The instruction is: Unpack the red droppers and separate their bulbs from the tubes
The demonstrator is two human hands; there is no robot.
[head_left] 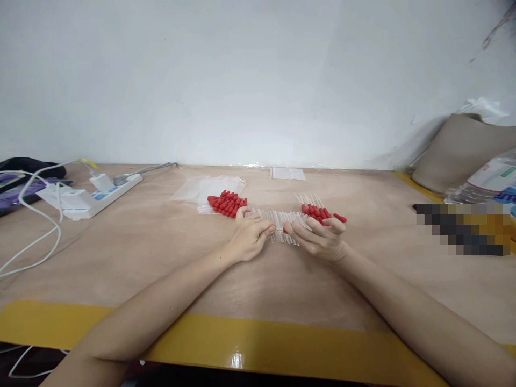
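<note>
My left hand [253, 236] is closed, pinching one end of a thin clear tube [279, 229] between thumb and fingers. In my right hand [318, 239] a small red rubber bulb [285, 230] is pinched at the tube's other end; whether it is fitted on cannot be told. Just beyond and beneath both hands lies a row of clear tubes [264, 215]. A heap of loose red bulbs [228, 204] sits beyond my left hand. Past my right hand lie several droppers [316, 210], red bulbs on clear pointed tubes, partly hidden by my fingers.
Clear plastic bags [217, 185] lie behind the red heap, and a small white packet [288, 173] near the wall. A power strip [100, 199] with plugs and white cables [60, 226] is at left. A plastic bottle [479, 177] and grey-brown object [463, 150] stand at right.
</note>
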